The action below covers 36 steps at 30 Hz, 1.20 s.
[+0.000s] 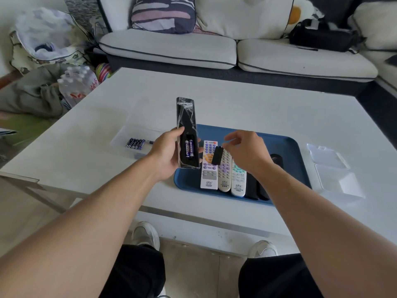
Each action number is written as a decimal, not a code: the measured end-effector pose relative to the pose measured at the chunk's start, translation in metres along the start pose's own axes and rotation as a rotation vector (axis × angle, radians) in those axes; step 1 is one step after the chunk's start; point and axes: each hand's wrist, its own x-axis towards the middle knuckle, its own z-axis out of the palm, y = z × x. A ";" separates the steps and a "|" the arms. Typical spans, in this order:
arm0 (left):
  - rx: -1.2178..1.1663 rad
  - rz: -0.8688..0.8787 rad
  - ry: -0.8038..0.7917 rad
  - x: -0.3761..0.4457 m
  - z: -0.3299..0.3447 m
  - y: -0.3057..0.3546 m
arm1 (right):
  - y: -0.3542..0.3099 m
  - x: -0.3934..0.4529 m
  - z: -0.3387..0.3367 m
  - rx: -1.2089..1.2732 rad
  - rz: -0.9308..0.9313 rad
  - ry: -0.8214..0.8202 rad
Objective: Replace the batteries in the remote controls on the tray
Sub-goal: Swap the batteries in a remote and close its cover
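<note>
Two batteries (189, 148) fill the remote (186, 125) the left grip (166, 152) clasps; right grip (245, 152) pinches cover (217, 155).

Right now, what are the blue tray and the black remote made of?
The blue tray looks like smooth matte plastic, evenly coloured with a rounded moulded rim. The black remote seems to be glossy plastic; wrinkled, shiny clear film appears to be wrapped around it.

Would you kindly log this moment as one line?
left hand: holds black remote | batteries: two seated | right hand: pinches cover | stage: cover off
</note>
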 end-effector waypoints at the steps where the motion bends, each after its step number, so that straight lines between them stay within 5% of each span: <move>1: 0.012 -0.005 -0.015 0.001 -0.003 0.000 | 0.002 0.001 0.003 -0.057 -0.001 -0.013; 12: 0.192 0.023 -0.107 -0.002 -0.012 -0.004 | 0.004 0.025 0.036 -0.412 -0.010 -0.202; 27: 0.083 0.038 -0.127 -0.009 -0.022 -0.001 | 0.012 0.029 0.045 -0.066 0.128 -0.187; 36: 0.117 0.065 -0.143 -0.014 -0.016 -0.001 | -0.019 0.009 0.012 0.266 -0.093 -0.005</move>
